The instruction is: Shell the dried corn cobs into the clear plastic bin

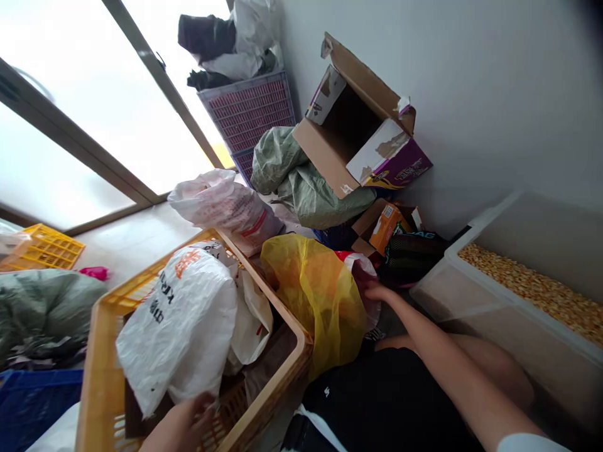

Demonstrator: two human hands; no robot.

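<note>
Apparently inside crate rim (298,341), left hand (181,419); at red-white bag (362,263), right hand (374,290); fingers (203,402) apart or clamped, unclear.

Yellow plastic crates numbered two: a near crate (98,351) and a far crate (55,248). Single items were one blue crate (42,402), one translucent yellow bag (315,289), one white lettered bag (186,314), one purple-printed cardboard box (377,154), one small orange carton (385,227) and one corn-filled clear bin (504,333).

Strong light enters from my left through glass panes (94,75) blown out to white glare, dims to grey along the wall (471,94) and leaves the open cardboard box (377,149) dark inside, while my left hand (184,422) looks slightly blurred and the upper-right corner blackens.
</note>
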